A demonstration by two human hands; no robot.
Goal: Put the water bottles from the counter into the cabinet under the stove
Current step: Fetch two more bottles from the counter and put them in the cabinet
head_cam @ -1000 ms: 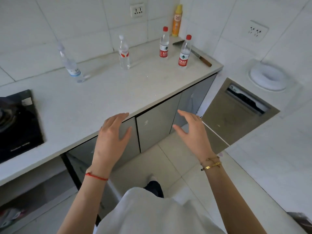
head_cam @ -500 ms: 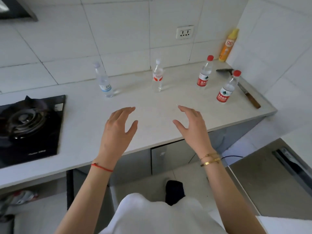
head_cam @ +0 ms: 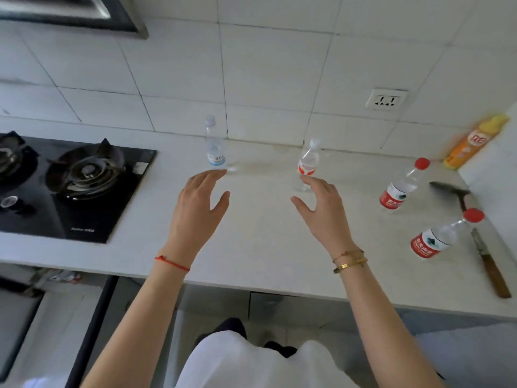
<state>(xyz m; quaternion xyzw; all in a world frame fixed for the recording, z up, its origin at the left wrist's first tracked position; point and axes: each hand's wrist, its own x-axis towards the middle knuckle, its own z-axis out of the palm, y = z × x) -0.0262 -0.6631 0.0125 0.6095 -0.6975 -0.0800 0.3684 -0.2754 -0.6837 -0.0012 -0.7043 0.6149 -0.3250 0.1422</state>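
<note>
Reach out with both arms at once, one bottle apiece. Aim the left hand at the blue-labelled bottle standing near the wall, just right of the stove; aim the right hand at the red-labelled clear bottle just beyond its fingertips. Wrap round the body at label height, not the cap, since light plastic of this kind probably tips or dents under a careless pinch. Close thumb against fingers before lifting, then lift straight up to clear the tabletop.

Left hand: spread wide, fingers straight and forward, thumb splayed to the right, holding nothing, poised over bare tabletop with fingertips just short of the blue-labelled bottle's base. Right hand: likewise spread, thumb out to the left, holding nothing; fingertips overlap the lower part of the clear bottle in view, though actual contact cannot be told.

Two more bottles with red caps stand farther right, beside a knife, well apart from either hand. Mind that blade on the later reach. All four bottles on the tabletop, none yet below; the cabinet under the stove barely visible at lower left.
</note>
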